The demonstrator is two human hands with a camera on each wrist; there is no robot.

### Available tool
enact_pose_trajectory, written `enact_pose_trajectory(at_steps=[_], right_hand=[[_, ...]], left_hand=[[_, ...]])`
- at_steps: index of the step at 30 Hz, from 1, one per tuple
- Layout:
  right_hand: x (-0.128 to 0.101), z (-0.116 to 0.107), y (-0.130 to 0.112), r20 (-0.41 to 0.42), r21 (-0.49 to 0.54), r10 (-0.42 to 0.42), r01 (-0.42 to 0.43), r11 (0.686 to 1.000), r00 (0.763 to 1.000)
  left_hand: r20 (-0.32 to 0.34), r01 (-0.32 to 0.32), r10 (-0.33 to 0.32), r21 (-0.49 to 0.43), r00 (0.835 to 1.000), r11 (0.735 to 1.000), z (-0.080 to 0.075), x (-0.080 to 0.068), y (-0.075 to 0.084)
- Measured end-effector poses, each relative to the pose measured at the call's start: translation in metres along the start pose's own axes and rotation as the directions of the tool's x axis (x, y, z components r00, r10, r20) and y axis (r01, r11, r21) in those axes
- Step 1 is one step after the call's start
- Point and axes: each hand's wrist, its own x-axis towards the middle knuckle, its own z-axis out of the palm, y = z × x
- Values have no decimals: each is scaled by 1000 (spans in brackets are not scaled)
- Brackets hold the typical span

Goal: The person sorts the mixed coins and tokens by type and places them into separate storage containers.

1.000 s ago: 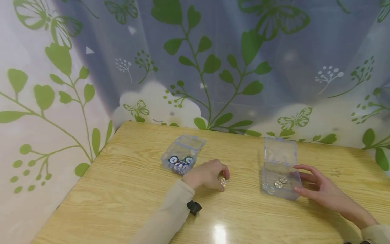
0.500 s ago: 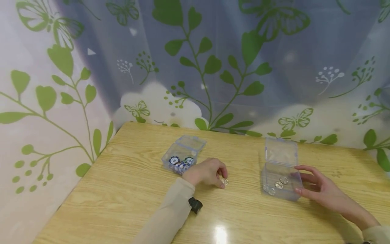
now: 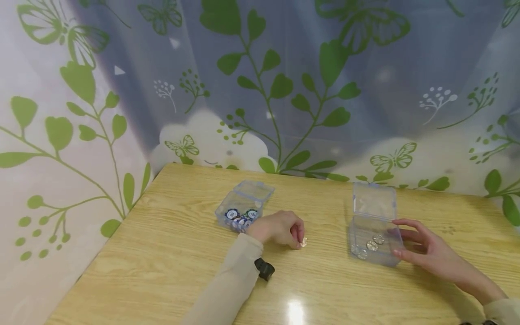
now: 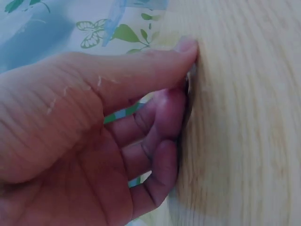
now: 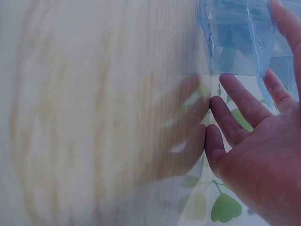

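Coin-picking is the step in hand, as far as I can judge. Near the middle of the head view, the left hand is curled down on the wooden table. Its thumb and fingers pinch a small shiny coin that lies flat on the wood. In the left wrist view the thumb tip and a bent finger press together right at the table, and only a thin edge of the coin shows between them.

The right hand sits in the lower right of the frame. Its fingers are straight and spread, and they touch the right side of a clear box. It grips nothing. The box has its lid standing up, and a few more shiny coins lie inside it.

Next, I think the coin must be tipped up off the flat wood so the fingers can get under it. That is tricky, because the coin is thin and the table looks smooth and shiny. It could slip away.

Left of the hand, touching or just behind it, is another clear box, open, with blue and white round chips in it. Nothing lies on the table between the coin and the box of coins. A curtain with green leaves hangs behind the table.
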Motion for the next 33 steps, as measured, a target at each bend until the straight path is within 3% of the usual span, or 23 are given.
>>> enact_pose_trajectory(at_steps=[7, 14, 19, 25, 30, 33], right_hand=[[-1, 1, -1, 24, 21, 22, -23, 1000, 999], [-1, 0, -2, 11, 13, 10, -10, 1000, 1000], [0, -1, -2, 13, 25, 9, -9, 1000, 1000], [0, -2, -2, 23, 35, 20, -21, 999, 1000], [0, -2, -2, 29, 32, 28, -29, 999, 999], [0, -2, -2, 21, 27, 19, -19, 999, 1000]], left_hand=[[-26, 31, -30, 38, 999, 999, 1, 2, 3], [-122, -35, 45, 77, 992, 996, 3, 13, 4], [-138, -47, 62, 109, 989, 993, 3, 20, 5], [-110, -32, 40, 74, 993, 997, 1, 26, 9], [-29, 50, -51, -7, 998, 999, -2, 27, 11], [9, 83, -83, -3, 997, 997, -4, 25, 12]])
